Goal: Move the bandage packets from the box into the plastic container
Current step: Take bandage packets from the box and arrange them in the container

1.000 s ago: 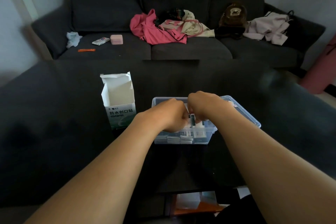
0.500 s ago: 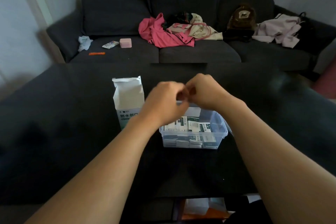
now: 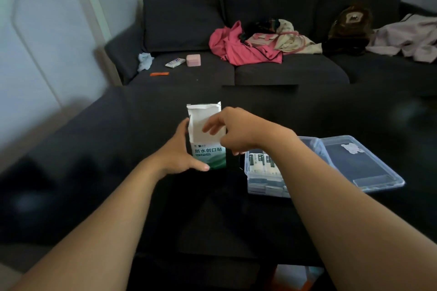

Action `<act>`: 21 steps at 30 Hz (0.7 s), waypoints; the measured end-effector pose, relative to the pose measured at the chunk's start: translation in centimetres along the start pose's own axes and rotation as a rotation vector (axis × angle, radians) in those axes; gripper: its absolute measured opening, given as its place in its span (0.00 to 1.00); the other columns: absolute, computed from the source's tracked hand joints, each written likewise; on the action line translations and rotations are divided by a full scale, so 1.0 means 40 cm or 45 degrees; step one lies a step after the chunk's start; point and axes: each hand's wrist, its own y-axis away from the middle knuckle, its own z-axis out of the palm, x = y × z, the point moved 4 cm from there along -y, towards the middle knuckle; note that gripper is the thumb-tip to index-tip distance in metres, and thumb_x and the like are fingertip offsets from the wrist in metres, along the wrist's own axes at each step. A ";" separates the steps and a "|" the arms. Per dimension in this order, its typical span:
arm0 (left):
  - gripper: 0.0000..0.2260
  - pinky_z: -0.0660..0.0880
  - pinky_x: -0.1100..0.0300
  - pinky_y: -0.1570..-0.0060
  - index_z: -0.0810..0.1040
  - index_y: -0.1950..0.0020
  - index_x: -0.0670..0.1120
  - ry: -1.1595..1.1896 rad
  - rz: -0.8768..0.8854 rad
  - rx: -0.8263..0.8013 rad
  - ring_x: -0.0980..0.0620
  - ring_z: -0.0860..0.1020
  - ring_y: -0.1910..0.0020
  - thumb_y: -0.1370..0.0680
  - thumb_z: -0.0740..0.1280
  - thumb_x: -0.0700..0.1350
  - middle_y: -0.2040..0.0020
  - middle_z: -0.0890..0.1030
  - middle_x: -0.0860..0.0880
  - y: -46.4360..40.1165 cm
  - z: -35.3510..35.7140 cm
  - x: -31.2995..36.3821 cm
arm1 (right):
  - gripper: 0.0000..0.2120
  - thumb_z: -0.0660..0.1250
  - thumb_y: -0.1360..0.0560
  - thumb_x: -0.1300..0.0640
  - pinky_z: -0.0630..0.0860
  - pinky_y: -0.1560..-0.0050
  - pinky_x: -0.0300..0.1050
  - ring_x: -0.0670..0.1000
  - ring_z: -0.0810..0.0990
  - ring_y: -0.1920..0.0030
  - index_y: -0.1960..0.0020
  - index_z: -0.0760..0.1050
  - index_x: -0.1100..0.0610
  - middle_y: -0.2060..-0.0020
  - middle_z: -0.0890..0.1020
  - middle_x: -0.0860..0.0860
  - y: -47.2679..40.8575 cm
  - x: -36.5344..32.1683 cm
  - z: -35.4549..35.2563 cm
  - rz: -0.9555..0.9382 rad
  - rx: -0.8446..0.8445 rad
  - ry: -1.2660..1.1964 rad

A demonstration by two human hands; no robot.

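Dark table before a sofa. Left hand grips the light card box; right hand, fingers loosely spread, reaches its mouth. Packets look thin, slippery; pinch edges.

The box stands upright on the table, with the left hand against its left side and the right hand at its open top. Right of the box sits the plastic container with bandage packets inside, and its lid lies further right. Behind the box, beyond the table, stands the sofa.
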 end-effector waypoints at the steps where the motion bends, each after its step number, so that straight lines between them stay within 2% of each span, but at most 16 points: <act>1: 0.50 0.74 0.53 0.34 0.62 0.22 0.50 0.004 0.064 0.034 0.54 0.74 0.33 0.39 0.82 0.37 0.32 0.75 0.54 -0.004 0.009 0.003 | 0.33 0.60 0.31 0.74 0.81 0.69 0.41 0.50 0.83 0.57 0.30 0.75 0.51 0.37 0.79 0.50 -0.001 0.002 0.006 0.022 -0.033 0.042; 3: 0.34 0.77 0.64 0.45 0.72 0.35 0.50 -0.015 0.206 0.181 0.63 0.79 0.44 0.36 0.78 0.30 0.43 0.80 0.55 -0.005 0.011 0.028 | 0.35 0.62 0.30 0.73 0.84 0.65 0.45 0.54 0.85 0.55 0.28 0.72 0.48 0.36 0.78 0.52 0.001 0.011 0.008 0.078 -0.075 0.137; 5: 0.28 0.73 0.72 0.53 0.73 0.44 0.54 -0.092 0.422 0.382 0.67 0.78 0.50 0.33 0.73 0.26 0.49 0.79 0.57 0.002 -0.006 0.062 | 0.38 0.64 0.30 0.71 0.85 0.61 0.47 0.52 0.85 0.60 0.26 0.69 0.44 0.38 0.78 0.54 -0.001 0.017 0.005 0.110 -0.100 0.212; 8: 0.28 0.76 0.65 0.47 0.74 0.39 0.53 -0.206 0.661 0.527 0.59 0.78 0.43 0.30 0.71 0.26 0.43 0.78 0.56 0.002 -0.030 0.082 | 0.45 0.65 0.30 0.71 0.83 0.64 0.42 0.49 0.85 0.63 0.22 0.59 0.38 0.40 0.77 0.55 0.002 0.015 0.002 0.084 -0.139 0.204; 9: 0.27 0.76 0.64 0.45 0.75 0.38 0.52 -0.239 0.701 0.559 0.58 0.78 0.42 0.29 0.72 0.27 0.42 0.78 0.55 0.000 -0.038 0.082 | 0.45 0.65 0.29 0.71 0.84 0.63 0.42 0.50 0.86 0.63 0.21 0.57 0.38 0.42 0.78 0.55 0.001 0.012 0.002 0.085 -0.164 0.162; 11: 0.25 0.75 0.67 0.45 0.76 0.36 0.48 -0.276 0.767 0.592 0.57 0.78 0.42 0.29 0.74 0.29 0.41 0.79 0.52 0.002 -0.042 0.088 | 0.44 0.66 0.27 0.69 0.85 0.59 0.44 0.49 0.87 0.63 0.20 0.54 0.41 0.46 0.81 0.56 0.001 0.005 0.009 0.116 -0.232 0.103; 14: 0.26 0.71 0.73 0.44 0.77 0.36 0.43 -0.313 0.858 0.583 0.57 0.78 0.43 0.31 0.76 0.30 0.41 0.79 0.47 0.011 -0.037 0.104 | 0.40 0.66 0.25 0.66 0.85 0.58 0.44 0.50 0.88 0.63 0.21 0.55 0.43 0.52 0.84 0.57 -0.003 -0.007 0.026 0.183 -0.303 0.118; 17: 0.28 0.71 0.72 0.43 0.77 0.35 0.41 -0.339 0.878 0.561 0.53 0.79 0.42 0.33 0.77 0.29 0.41 0.79 0.45 0.010 -0.036 0.110 | 0.37 0.66 0.24 0.66 0.85 0.60 0.43 0.51 0.88 0.63 0.22 0.57 0.44 0.52 0.84 0.58 -0.002 -0.016 0.028 0.232 -0.340 0.064; 21: 0.27 0.73 0.68 0.47 0.77 0.37 0.42 -0.383 0.876 0.503 0.54 0.78 0.44 0.33 0.76 0.28 0.42 0.78 0.47 0.008 -0.028 0.118 | 0.39 0.66 0.24 0.68 0.82 0.68 0.40 0.49 0.86 0.68 0.21 0.56 0.42 0.56 0.82 0.57 0.007 -0.022 0.044 0.258 -0.408 0.050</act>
